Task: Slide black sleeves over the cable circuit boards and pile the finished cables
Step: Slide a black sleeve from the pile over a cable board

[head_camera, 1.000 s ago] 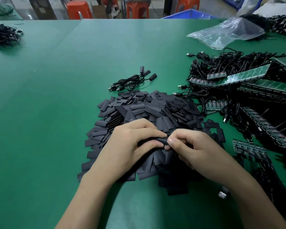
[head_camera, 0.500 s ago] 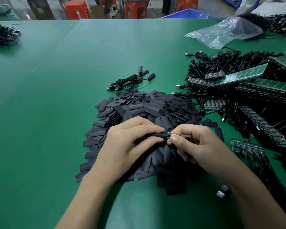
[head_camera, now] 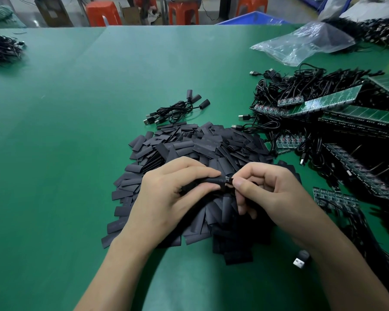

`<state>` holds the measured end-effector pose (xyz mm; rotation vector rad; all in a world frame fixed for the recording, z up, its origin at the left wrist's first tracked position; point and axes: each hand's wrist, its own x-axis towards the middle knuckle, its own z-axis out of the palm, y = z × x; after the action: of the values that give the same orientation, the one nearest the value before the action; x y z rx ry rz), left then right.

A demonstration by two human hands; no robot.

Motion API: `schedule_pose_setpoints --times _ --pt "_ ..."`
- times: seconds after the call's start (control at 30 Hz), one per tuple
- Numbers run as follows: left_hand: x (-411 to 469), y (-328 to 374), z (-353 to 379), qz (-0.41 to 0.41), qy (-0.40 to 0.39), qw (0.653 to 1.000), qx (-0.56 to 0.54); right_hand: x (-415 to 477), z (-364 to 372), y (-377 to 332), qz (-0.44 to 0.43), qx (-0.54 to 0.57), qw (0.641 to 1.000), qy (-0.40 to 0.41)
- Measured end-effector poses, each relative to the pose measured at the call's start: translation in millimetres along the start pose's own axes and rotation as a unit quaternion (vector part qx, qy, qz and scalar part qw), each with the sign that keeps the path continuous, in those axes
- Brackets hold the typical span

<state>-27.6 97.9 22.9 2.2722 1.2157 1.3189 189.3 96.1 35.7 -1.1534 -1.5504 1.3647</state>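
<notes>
Black tubular sleeve [head_camera: 213, 181] sits pinched in the left hand [head_camera: 166, 198], steadied for threading. The right hand [head_camera: 270, 194] pinches the small circuit board [head_camera: 229, 179] at its mouth.

The sleeve [head_camera: 212, 181] has emerged, board tip [head_camera: 228, 179] showing.

nothing here can be read. faint pale print shows on several sleeves [head_camera: 208, 145] in the heap and on the sleeve [head_camera: 219, 181] pinched in the left hand [head_camera: 164, 198], but it is too small and blurred to make out as letters or numbers.
</notes>
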Motion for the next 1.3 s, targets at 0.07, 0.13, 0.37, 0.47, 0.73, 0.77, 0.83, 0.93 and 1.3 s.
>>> schedule_pose_setpoints --times 0.07,0.13,0.37,0.47,0.73,0.77,0.83,0.93,1.3 --pt "0 1 1 0.004 0.001 1.000 0.001 0 1 1 -0.004 -0.002 1.000 0.008" --pt "0 2 2 0.007 0.000 1.000 0.002 0 2 1 -0.004 -0.005 1.000 0.008" --pt "-2 2 5 0.010 0.003 1.000 0.004 0 3 2 -0.002 -0.006 1.000 0.000" --pt "-2 3 7 0.011 0.003 1.000 0.007 0 3 3 -0.004 -0.014 1.000 0.004" --pt "-1 3 9 0.003 0.023 1.000 0.008 -1 4 3 -0.015 -0.017 1.000 0.010" --pt "-1 4 10 -0.009 0.039 0.999 0.003 -1 5 2 -0.020 -0.010 1.000 0.017" --pt "-1 6 13 -0.043 0.077 0.996 -0.012 -1 7 2 -0.029 0.006 0.999 0.032" --pt "-2 12 19 -0.112 0.137 0.981 -0.075 -1 11 2 -0.022 0.044 0.998 0.049" --pt "-3 10 21 -0.119 0.132 0.980 -0.089 -3 17 1 0.004 0.087 0.994 0.072"
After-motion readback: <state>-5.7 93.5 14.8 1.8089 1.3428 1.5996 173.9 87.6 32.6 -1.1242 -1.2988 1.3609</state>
